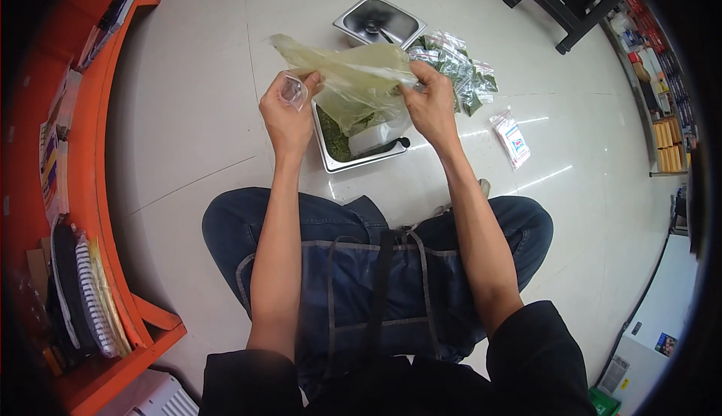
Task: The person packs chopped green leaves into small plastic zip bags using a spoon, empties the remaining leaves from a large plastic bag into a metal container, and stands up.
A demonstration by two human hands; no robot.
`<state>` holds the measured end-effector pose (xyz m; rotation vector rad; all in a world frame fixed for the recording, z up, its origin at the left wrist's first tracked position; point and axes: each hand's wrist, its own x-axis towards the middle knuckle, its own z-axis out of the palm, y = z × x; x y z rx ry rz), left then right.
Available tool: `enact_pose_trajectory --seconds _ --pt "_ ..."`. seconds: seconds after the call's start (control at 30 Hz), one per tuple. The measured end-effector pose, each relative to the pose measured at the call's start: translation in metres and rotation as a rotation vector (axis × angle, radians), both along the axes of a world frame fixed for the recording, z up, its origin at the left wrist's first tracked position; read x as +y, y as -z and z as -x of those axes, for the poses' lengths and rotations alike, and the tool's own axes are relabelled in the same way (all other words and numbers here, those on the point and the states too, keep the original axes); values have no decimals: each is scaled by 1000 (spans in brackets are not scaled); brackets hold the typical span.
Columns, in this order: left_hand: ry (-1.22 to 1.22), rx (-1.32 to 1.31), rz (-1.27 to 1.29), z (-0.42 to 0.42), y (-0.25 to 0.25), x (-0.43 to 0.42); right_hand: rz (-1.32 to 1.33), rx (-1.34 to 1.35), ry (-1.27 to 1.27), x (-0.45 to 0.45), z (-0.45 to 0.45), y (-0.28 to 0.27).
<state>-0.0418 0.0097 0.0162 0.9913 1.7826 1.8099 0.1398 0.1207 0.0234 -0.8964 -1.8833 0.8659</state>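
A yellowish translucent plastic bag (350,70) is stretched between my two hands. My left hand (284,119) pinches its left side, and a small clear plastic piece (294,91) also rests in that hand. On the right, my right hand (432,107) grips the bag's other edge. Beneath the bag is a metal pan (329,162) with chopped green material (335,142) in it. A white block-like object (374,138) sits in the pan, partly covered by the bag. A black knob-like end (404,142) shows at the pan's right rim.
Behind the bag stands another metal pan (346,19) with a spoon (374,28) inside. Several clear zip bags of green leaves (462,70) lie to its right. A packet of clear bags (511,138) lies nearer. An orange shelf (101,190) flanks the left; a black stool (564,2) stands far right.
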Motion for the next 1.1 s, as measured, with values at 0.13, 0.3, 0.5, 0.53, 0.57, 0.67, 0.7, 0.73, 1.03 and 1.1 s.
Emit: enact_pose_trajectory --seconds 0.13,0.3,0.5,0.53,0.57,0.67,0.7,0.73,1.03,1.1 --pt "-54 149 -99 0 5 2 73 -6 57 -3 -2 -3" --pt "-71 109 -58 2 3 1 189 26 12 2 -4 -1" --pt "-42 -41 -31 5 3 1 211 13 -61 11 -14 -12" --pt "-42 -41 -31 4 3 1 151 -121 -30 10 -17 -20" --pt "-48 -77 -62 4 3 1 151 -121 -30 9 -20 -26" --pt "-55 -96 -84 6 6 1 298 -110 -131 9 -26 -34" --pt "-58 -76 -74 6 5 1 337 -65 -110 9 -25 -34" --pt "-58 -76 -74 5 4 1 376 -20 -88 8 -25 -35" --pt "-117 -77 -78 0 -2 1 187 54 -58 8 -13 -22" --pt "-117 -113 -80 -2 -4 1 196 1 -18 5 -14 -26"
